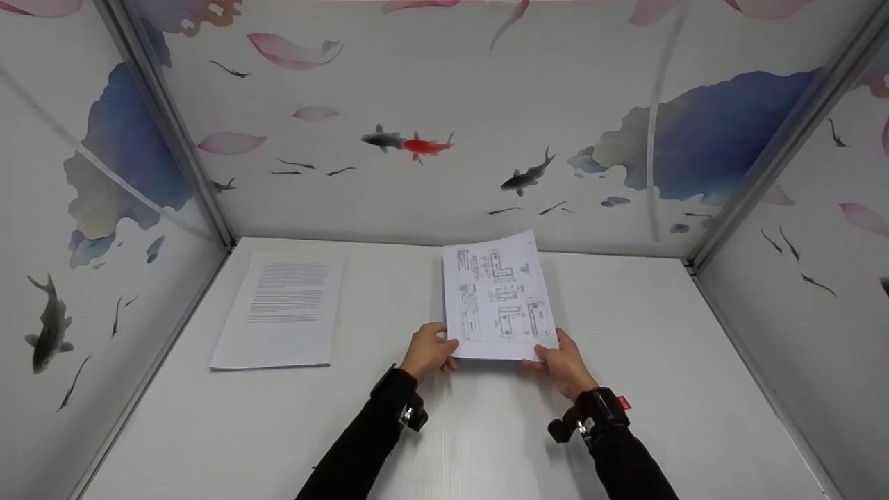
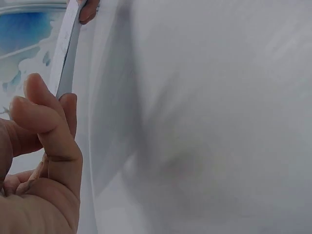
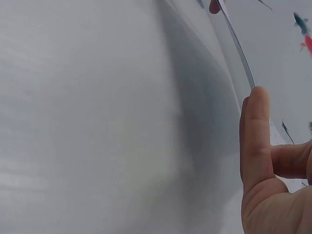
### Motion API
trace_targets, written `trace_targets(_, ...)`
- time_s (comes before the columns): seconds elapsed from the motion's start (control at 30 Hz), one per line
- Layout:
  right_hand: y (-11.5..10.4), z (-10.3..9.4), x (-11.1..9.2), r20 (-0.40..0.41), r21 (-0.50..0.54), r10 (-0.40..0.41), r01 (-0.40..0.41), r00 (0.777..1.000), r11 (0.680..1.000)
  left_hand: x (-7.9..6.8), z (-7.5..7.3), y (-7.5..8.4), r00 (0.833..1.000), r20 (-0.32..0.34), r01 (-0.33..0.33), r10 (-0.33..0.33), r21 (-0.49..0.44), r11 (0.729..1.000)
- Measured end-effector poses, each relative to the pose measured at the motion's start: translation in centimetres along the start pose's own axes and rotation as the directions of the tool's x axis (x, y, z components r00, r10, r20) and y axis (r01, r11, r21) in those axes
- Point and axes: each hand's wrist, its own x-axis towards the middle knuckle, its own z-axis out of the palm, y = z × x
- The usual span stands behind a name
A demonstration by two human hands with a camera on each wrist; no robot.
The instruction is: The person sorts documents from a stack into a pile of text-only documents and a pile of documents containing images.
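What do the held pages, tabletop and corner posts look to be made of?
Held pages: most likely matte paper, thin-edged and curving at the top, with printed drawings.
Tabletop: smooth white, perhaps laminate; faint streaky reflections suggest slight gloss.
Corner posts: grey, probably aluminium, judging by lengthwise lines and dull sheen.

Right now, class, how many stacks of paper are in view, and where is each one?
2: the printed-text stack lies on the left of the table; the stack with drawings is held between the left hand and right hand.
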Motion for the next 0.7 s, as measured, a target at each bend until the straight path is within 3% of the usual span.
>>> trace_targets(0.27, 0.1, -3.0, 0.1, 0.001, -0.162, 0.048, -0.047, 0.999, 0.986, 0.7, 2.1, 0.7, 0.999, 0.039, -0.036, 0.033, 0.084, 0.996)
trace_targets(0.7, 0.5, -6.7, -0.2, 0.021, -0.167, 0.125, -0.120, 0.992, 0.979, 0.9, 5.4, 1.4, 0.996, 0.077, 0.039, -0.050, 0.143, 0.989)
